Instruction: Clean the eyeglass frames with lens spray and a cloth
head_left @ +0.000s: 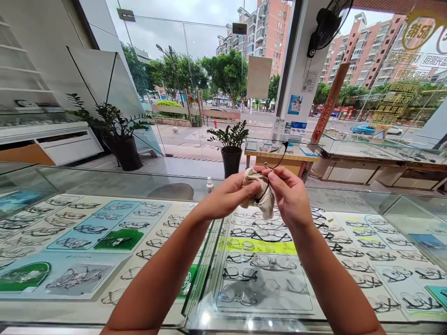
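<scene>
Above the glass display counter, both hands are raised together around a pair of eyeglasses (280, 161) with a thin dark frame. My left hand (234, 190) is closed on a light beige cloth (268, 207), which is folded over one lens, thumb pressing in front. The fingers of my right hand (291, 193) pinch the frame near its middle. One rim and part of a dark temple stick out above the fingers. Much of the eyeglasses is hidden by cloth and fingers.
Rows of eyeglasses (240, 273) lie inside the glass counter (209, 321) below my arms. A small white bottle (209, 184) stands on the counter beyond my left hand. Farther off are a potted plant (231, 160), another display case (366, 151) and glass doors.
</scene>
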Demonstrator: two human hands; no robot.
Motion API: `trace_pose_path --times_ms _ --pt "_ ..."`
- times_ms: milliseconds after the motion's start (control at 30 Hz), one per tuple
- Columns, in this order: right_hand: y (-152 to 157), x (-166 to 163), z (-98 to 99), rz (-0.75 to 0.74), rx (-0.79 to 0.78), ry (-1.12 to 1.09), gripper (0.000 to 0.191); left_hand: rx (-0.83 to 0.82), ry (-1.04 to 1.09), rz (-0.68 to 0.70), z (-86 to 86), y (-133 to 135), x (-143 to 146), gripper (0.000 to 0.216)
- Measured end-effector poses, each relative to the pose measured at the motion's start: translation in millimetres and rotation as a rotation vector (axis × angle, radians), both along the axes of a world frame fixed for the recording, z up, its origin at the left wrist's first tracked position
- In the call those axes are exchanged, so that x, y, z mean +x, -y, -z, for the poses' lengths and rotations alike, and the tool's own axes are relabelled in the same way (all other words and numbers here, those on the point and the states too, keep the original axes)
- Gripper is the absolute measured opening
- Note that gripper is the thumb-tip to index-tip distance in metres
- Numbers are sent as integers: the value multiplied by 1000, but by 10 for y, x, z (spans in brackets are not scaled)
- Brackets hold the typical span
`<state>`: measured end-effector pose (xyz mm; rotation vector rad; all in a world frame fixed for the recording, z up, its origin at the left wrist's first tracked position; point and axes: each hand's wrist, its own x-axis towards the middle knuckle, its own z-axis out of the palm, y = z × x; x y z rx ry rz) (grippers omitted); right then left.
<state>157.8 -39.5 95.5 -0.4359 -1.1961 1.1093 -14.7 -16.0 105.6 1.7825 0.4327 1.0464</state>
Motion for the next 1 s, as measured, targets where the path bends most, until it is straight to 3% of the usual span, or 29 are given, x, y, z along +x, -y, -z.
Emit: trace_pose_path --times_ms 67,267,500,733,933,1000 --pt "15 -1 -13 -8 -4 -9 21 6 10 27 13 13 4 53" --pt "12 16 -20 4 8 8 19 32 178 -144 87 9 200 49" --pt "39 -21 -42 -27 -15 -38 21 -9 -13 34 1 -10 -6 52" --pt "14 -12 -4 24 31 -25 19 38 236 -203 124 11 264 52" --pt "14 -5 -48 14 -38 -48 20 -16 80 -45 84 -82 125 51" --pt "12 -19 -46 13 -39 -50 20 -26 99 -55 107 -85 142 51"
